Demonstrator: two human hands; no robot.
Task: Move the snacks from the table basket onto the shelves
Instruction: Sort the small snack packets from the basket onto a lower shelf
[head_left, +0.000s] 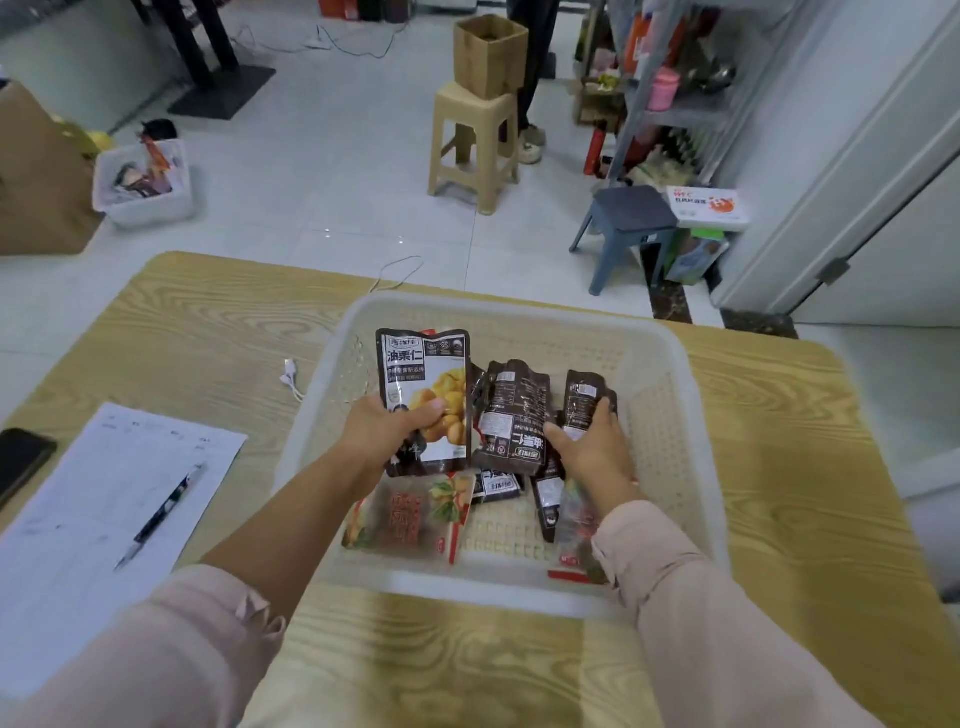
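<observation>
Chestnut packet (426, 374) part-hidden by left hand (384, 426); dark packet (584, 395) by right hand (597, 452).

Red packet (574, 525) half under right sleeve (670, 582)

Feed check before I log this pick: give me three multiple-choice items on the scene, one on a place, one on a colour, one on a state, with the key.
1. Where does the pen lie?
A. On the paper sheet left of the basket
B. Inside the basket
C. On the floor

2. What colour is the stool that bears the cardboard box?
A. Grey-blue
B. Beige
C. Red

3. What is the left hand doing?
A. Hanging open, holding nothing
B. Holding the pen
C. Gripping a chestnut packet

Key: 1 A, the pen lies slantwise on the sheet. 2 B, the stool under the box is beige. 3 C, its thumb and fingers curl round the packet's lower part, as the right hand grips a dark packet.
</observation>
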